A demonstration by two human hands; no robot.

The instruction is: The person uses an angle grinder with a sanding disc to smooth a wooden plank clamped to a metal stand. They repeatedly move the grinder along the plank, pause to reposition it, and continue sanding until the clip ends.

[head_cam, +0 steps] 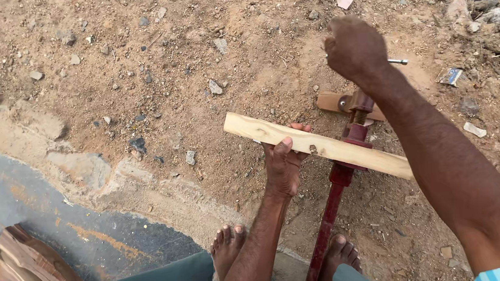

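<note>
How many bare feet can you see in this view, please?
2. One foot rests left of the left hand's forearm; the other foot sits beside the red clamp bar. Both are partly hidden.

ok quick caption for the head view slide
Left hand steadies a pale wooden strip in a red clamp; right hand grips its handle.

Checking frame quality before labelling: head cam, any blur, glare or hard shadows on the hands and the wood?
Head view: light is soft and even, no glare, no hard shadows on the dirt ground. The left hand gripping the pale wooden strip is sharp; so is the red clamp. The right hand on the clamp's metal handle looks slightly motion-blurred. Mild wide-angle stretch at the edges.
</note>
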